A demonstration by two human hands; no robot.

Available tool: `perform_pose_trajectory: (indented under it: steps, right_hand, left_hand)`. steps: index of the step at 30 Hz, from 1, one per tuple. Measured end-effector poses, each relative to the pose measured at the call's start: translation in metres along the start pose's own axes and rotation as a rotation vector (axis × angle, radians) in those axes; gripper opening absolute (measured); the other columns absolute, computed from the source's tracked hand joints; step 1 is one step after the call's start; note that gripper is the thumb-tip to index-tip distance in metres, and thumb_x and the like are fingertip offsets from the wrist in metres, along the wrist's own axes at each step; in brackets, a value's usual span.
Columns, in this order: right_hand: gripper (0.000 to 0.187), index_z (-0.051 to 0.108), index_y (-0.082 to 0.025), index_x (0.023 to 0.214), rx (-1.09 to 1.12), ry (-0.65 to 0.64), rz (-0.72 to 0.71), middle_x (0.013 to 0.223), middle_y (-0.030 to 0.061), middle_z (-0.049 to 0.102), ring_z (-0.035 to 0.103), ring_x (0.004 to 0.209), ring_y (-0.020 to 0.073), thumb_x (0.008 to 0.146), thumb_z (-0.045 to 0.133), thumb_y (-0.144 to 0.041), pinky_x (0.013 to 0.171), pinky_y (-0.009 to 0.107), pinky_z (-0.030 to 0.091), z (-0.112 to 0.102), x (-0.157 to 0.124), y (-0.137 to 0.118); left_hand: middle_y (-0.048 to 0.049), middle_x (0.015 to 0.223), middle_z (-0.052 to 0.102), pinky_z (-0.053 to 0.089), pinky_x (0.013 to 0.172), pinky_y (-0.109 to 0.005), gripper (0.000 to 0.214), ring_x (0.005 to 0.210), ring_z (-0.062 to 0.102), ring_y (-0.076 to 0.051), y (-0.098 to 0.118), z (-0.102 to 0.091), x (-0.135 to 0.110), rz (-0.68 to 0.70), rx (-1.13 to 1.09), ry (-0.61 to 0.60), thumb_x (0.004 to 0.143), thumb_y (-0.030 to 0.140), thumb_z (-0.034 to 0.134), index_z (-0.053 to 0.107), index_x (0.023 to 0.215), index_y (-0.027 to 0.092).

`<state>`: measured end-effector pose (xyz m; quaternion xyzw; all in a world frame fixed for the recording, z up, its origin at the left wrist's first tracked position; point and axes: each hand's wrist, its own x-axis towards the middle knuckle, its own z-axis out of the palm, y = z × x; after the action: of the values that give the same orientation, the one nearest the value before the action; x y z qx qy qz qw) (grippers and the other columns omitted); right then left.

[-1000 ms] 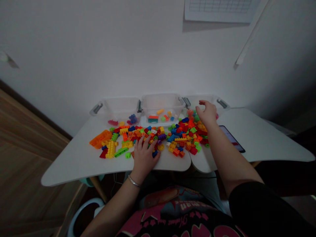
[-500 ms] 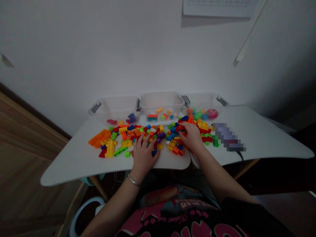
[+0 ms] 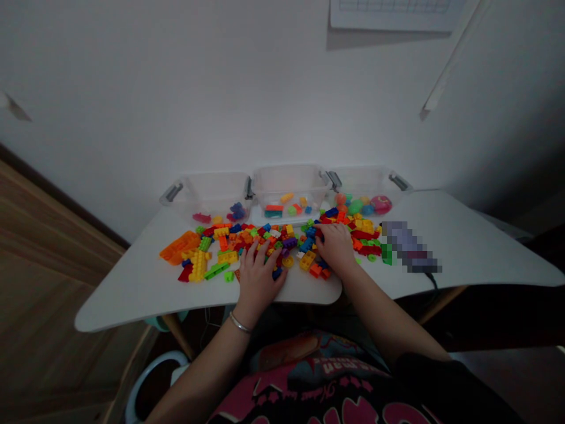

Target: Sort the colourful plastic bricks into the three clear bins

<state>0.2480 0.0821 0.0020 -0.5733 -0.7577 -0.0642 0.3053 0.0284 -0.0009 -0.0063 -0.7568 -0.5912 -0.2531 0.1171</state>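
Right hand (image 3: 336, 247) now among the bricks (image 3: 238, 238)

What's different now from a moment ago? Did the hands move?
The right hand has come back from the clear bin on the right and now rests among the colored blocks, fingers curled over them. The left hand stayed where it was on the blocks, and the other bins look unchanged.

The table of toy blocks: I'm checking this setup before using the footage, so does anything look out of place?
Most blocks lie loose on the table, not in the clear bins. Right of the pile, a pixelated patch hides whatever lies there, with a dark cable trailing from it.
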Motion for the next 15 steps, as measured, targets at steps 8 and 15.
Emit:
perform_pose_trajectory:
  steps: [8,15]
  right_hand:
    - [0.034,0.066,-0.016,0.117,0.055,0.074,-0.003,0.105,0.0129,0.072,0.062,0.099,0.0307,0.086,0.056,-0.021,0.095,0.048,0.044,-0.007,-0.001,-0.002]
    - [0.03,0.065,-0.022,0.116,0.262,0.158,-0.191,0.107,0.0083,0.073,0.065,0.098,0.026,0.088,0.055,-0.022,0.089,0.042,0.05,-0.019,-0.02,-0.012]
  left_hand:
    - [-0.0127,0.143,0.054,0.029,0.114,-0.06,0.047,0.138,0.039,-0.038,0.0,0.0,0.0,-0.008,-0.009,-0.002,0.084,0.04,0.064,0.065,0.128,0.025]
    - [-0.0123,0.144,0.053,0.027,0.114,-0.064,0.055,0.135,0.043,-0.038,-0.003,0.0,0.001,-0.02,0.005,-0.011,0.083,0.044,0.068,0.059,0.134,0.027]
